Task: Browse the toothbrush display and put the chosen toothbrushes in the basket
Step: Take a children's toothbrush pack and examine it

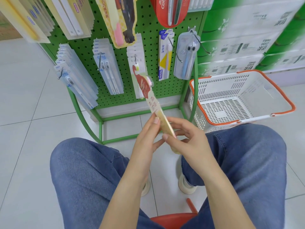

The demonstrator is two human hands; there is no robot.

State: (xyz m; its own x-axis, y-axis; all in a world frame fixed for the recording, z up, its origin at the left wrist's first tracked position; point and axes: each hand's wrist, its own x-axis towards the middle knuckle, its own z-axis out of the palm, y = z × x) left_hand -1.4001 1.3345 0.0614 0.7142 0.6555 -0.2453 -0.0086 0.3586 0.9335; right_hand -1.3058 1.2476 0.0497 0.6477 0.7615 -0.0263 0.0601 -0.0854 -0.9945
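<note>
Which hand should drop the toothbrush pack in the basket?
Probably the right hand. It already grips the toothbrush pack with the left hand, and the basket sits on the floor on the right side, so it needs no cross-body reach.

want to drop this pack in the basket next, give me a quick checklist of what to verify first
1. Toothbrush pack gripped: ok, the left hand and right hand both hold its lower end.
2. Pack off its hook: ok, it is clear of the green pegboard.
3. Basket within sight on the right: ok.
4. Basket has room: ok, nothing shows inside.
5. Orange handle out of the way: ok, folded down along the rim.
6. Right pack chosen: cannot tell, print blurred.
</note>
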